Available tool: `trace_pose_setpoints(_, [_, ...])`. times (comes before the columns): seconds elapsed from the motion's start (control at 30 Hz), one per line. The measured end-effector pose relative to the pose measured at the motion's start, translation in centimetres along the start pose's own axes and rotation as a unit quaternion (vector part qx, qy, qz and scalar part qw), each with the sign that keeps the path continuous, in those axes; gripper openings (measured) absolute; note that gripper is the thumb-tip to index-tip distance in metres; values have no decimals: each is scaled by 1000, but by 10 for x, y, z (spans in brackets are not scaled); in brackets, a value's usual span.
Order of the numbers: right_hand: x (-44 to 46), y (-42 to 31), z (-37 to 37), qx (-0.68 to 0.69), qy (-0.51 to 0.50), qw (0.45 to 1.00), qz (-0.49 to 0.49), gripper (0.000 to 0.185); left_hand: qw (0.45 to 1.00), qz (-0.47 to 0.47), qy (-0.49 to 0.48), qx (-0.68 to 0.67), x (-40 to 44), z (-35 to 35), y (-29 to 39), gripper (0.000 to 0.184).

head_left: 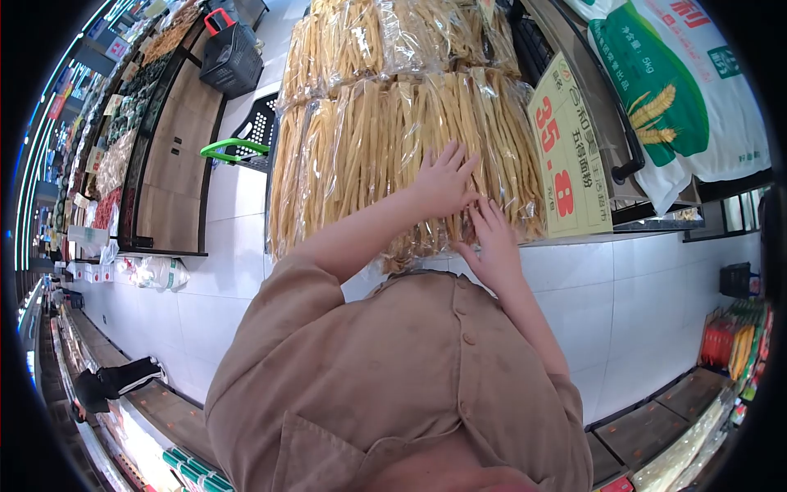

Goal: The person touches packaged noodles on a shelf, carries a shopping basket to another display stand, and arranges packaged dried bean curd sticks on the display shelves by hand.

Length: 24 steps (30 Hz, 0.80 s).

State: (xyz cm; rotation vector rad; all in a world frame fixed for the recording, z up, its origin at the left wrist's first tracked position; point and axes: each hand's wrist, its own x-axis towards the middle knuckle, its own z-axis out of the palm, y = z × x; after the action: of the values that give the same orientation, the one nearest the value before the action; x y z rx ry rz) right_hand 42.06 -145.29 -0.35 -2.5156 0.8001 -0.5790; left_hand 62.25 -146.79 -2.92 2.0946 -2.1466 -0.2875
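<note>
Long, pale yellow dried sticks in clear plastic bags [352, 156] lie side by side in two rows on a display. My left hand [445, 184] rests palm down on the near row, right of its middle, with its fingers spread. Just below and to the right, my right hand [492, 244] touches the near end of the bags. Its fingers are stretched out and its thumb is apart. The fingertips of my right hand are close to the thumb of my left hand. Neither hand is closed around a bag.
A yellow price sign [568, 152] stands right of the bags, near a large white and green sack [680, 90]. Left are a basket with a green handle [238, 148], a dark basket [231, 61] and a wooden display stand [174, 156]. A person [115, 384] is at the lower left.
</note>
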Motion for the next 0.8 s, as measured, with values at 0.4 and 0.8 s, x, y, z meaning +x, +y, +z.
trace_pose_setpoints(0.4, [13, -33, 17, 174, -102, 978, -47, 57, 933, -218, 10, -287, -52, -33, -77, 79])
trace_pose_setpoints(0.8, [49, -71, 62, -127, -164, 974, -88, 87, 729, -256, 110, -625, -55, -46, -98, 54])
